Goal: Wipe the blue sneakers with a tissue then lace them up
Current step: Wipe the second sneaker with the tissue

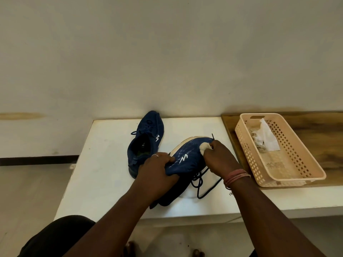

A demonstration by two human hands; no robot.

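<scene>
- The left hand (157, 165) grips the heel end of the near sneaker (187, 156), fingers curled over its collar, holding it tipped on its side on the white table (104, 164).
- The right hand (218, 156) pinches a wadded tissue (205, 146) and presses it against the blue upper near the toe.
- This shoe's long axis runs from the left hand at the heel, up and to the right, to the toe by the right hand; the white sole edge faces away from the person.
- Its dark lace (201, 182) hangs loose in loops on the table below the right wrist, so lacing looks not yet done.
- The far sneaker (146, 141) stands upright just beside the left hand, toe pointing away, with its lace seemingly threaded.
- The wiping stroke would likely run along that axis, from toe back toward the heel, with the right hand nearer the uncleaned stretch.
- A basket (300, 175) with used tissues (265, 138) sits to the right, within the right hand's reach.
</scene>
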